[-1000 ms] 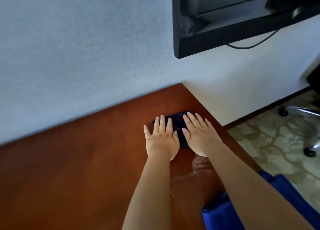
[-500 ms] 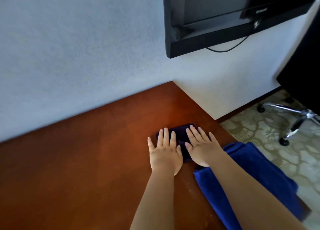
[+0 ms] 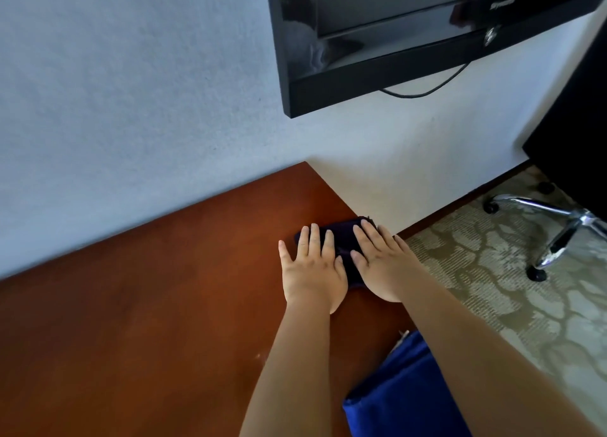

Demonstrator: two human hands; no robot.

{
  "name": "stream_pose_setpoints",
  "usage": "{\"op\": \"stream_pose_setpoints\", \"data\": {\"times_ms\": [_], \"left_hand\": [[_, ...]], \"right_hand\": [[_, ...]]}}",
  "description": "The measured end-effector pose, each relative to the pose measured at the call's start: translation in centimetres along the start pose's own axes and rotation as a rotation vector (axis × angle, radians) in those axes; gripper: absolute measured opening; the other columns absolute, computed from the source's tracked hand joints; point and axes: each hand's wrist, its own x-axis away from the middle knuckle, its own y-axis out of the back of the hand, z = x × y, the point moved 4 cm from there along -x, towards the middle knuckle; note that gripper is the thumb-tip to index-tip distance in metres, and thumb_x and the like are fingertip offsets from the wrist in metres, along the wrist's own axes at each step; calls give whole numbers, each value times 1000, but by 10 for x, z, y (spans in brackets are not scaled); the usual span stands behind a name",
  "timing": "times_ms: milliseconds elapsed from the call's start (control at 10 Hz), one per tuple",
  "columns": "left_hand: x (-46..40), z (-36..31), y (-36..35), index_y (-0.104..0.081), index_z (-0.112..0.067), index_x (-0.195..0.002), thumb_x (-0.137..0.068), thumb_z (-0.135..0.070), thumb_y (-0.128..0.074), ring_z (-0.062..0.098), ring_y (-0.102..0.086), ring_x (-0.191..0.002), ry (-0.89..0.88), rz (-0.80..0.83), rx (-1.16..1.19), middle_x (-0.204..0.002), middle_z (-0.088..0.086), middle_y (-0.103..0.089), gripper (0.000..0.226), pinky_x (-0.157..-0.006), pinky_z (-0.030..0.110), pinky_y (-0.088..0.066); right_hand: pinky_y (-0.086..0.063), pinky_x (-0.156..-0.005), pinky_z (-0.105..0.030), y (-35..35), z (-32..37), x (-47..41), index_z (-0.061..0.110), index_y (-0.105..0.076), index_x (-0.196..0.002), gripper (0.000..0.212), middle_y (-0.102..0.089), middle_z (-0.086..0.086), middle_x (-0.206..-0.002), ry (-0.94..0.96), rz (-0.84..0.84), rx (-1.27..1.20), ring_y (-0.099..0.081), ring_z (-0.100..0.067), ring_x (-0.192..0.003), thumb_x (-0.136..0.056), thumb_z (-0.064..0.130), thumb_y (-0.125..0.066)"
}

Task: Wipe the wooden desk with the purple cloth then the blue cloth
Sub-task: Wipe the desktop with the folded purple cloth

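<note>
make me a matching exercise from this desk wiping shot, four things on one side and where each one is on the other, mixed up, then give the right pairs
Things:
1. purple cloth
2. blue cloth
3. black screen
4. chair base

Places:
A. on the patterned carpet, right of the desk
B. mounted on the wall above the desk's far corner
C. under both flat hands near the desk's right edge
D. at the desk's near right, beneath the right forearm

Pairs: 1-C, 2-D, 3-B, 4-A
</note>
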Motion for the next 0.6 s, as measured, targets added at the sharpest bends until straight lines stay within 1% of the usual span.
{"op": "stream_pose_setpoints", "data": {"times_ms": [100, 300, 500, 600], "left_hand": [[-13, -3, 3, 5, -22, -154, -104, -39, -8, 20, 14, -148, 3, 0, -1, -162, 3, 12, 55, -118, 55, 5], [-5, -3, 2, 5, -23, -154, -104, -40, -7, 20, 14, -148, -11, 5, 5, -162, 2, 12, 55, -118, 54, 6], [36, 2, -6, 6, -23, -154, -104, -41, -7, 19, 15, -148, -61, 8, 3, -162, 2, 13, 55, -117, 53, 8], [61, 15, -10, 7, -23, -154, -104, -40, -6, 18, 16, -148, -60, 22, -2, -161, 2, 14, 55, -118, 52, 9]], "right_hand": [[2, -120, -36, 2, -4, -9, 22, 9, -153, 56, 15, 3, -161, 5, -13, -29, 9, -19, -148, -104, 40, -12], [1, -121, -36, -2, -2, 1, 20, 11, -153, 57, 15, 1, -161, -29, -37, -26, 11, -19, -148, -104, 40, -11], [3, -120, -36, -14, 13, 40, 18, 12, -153, 58, 17, -1, -160, -75, -32, 23, 13, -20, -148, -103, 40, -9], [3, -120, -36, -20, 33, 59, 17, 13, -152, 58, 17, -1, -160, -70, -31, 45, 13, -20, -148, -104, 40, -9]]}}
